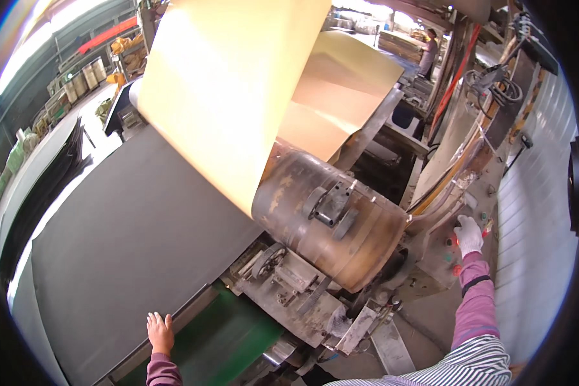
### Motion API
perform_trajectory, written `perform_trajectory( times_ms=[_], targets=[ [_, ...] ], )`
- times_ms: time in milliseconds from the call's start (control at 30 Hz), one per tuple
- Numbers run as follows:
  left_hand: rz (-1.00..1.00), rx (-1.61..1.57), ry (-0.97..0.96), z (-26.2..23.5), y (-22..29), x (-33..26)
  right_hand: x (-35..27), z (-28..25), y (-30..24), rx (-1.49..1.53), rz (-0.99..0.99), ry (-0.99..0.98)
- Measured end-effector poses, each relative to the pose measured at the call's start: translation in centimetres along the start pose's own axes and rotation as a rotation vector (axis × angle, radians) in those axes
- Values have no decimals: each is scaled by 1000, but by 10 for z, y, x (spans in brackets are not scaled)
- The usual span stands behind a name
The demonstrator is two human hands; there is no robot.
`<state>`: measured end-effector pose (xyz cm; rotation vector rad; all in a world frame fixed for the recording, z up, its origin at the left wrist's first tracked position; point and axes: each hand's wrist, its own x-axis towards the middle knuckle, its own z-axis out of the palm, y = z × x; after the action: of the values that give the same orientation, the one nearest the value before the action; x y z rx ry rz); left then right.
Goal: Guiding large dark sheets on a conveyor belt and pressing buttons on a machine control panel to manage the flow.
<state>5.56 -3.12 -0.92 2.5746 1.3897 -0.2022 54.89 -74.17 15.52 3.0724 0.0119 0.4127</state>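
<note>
My left hand (160, 333), bare, lies with fingers stretched out on the near edge of a wide dark grey sheet (141, 206). My right hand (469, 235) wears a pale glove and reaches to a control panel (439, 248) with red and green buttons. Its fingers look extended over the panel beside a red button; the exact contact is hidden. Between my arms stands a large brownish roller drum (321, 209), with a black fitting (331, 204) on its curved guard. A broad yellowish sheet (219, 90) rises steeply behind it, overlapping the grey sheet.
A green belt (225, 334) runs below the grey sheet's edge. Machine parts with a handwheel (268, 260) stick out before the drum. Cables (495, 87) hang at upper right, near a corrugated pale wall (537, 186). Another person (428, 53) stands far back. Dark sheets (45, 199) are stacked left.
</note>
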Motion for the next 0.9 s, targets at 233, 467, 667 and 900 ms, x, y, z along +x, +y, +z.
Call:
perform_trajectory(
  times_ms=[233, 467, 667, 900],
  targets=[
    [24, 28, 15, 4, -5, 7, 6, 7, -1, 19, -14, 43],
    [34, 22, 15, 13, -9, 11, 1, 9, 6, 35, 22, 52],
    [40, 7, -26, 19, -22, 15, -3, 0, -3, 30, 44, 43],
    [135, 112, -87, 14, -48, 28, -2, 2, -5, 50, 62, 44]
  ],
)
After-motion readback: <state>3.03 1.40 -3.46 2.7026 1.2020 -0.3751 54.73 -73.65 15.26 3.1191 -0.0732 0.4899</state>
